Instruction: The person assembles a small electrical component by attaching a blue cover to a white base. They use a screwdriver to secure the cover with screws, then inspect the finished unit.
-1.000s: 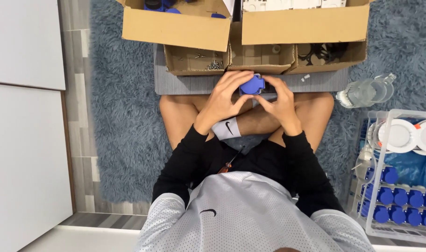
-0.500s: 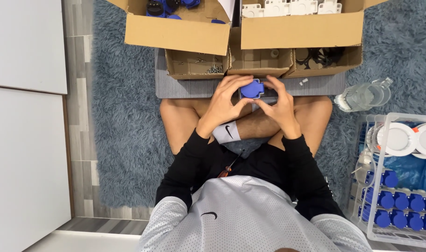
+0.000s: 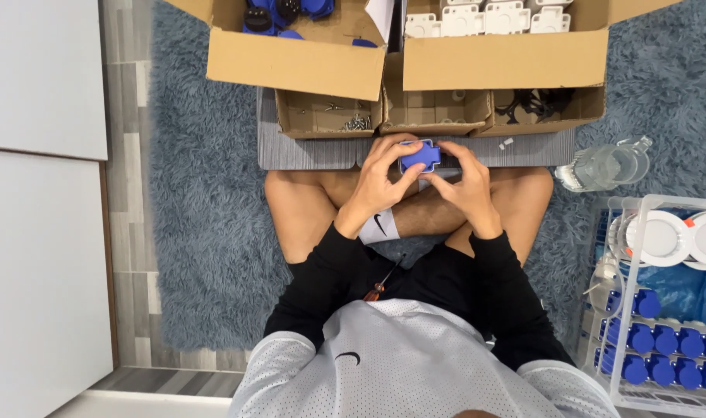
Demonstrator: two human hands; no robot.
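Person seated cross-legged on a shaggy blue-grey rug (image 3: 206, 232), seen from above. Both hands raised over the crossed shins, meeting at a small blue plastic part (image 3: 419, 155).

Left hand (image 3: 378, 184): fingers curled over the part's left and top edges, thumb against its lower left; clamped on it. Right hand (image 3: 463, 184): fingers wrapped on the part's right side, thumb tip pressed at its lower edge; also clamped on it. The part sits between the 2 hands, just in front of a grey ribbed mat (image 3: 306, 151).

At 12 o'clock from the hands: a row of 3 low cardboard trays (image 3: 438, 112), the left one holding loose screws (image 3: 358, 121), the right one black pieces. Beyond them, 2 larger open cartons: the left carton (image 3: 295, 62) with blue parts inside, the right carton (image 3: 504, 58) with white plastic parts.

At 3 o'clock: a clear plastic jug (image 3: 604, 164) lying on the rug. At 4 o'clock: a white wire rack (image 3: 663, 310) with rows of blue caps and white round discs.

At 6 o'clock, in the lap: a screwdriver (image 3: 382, 280) with an orange handle.
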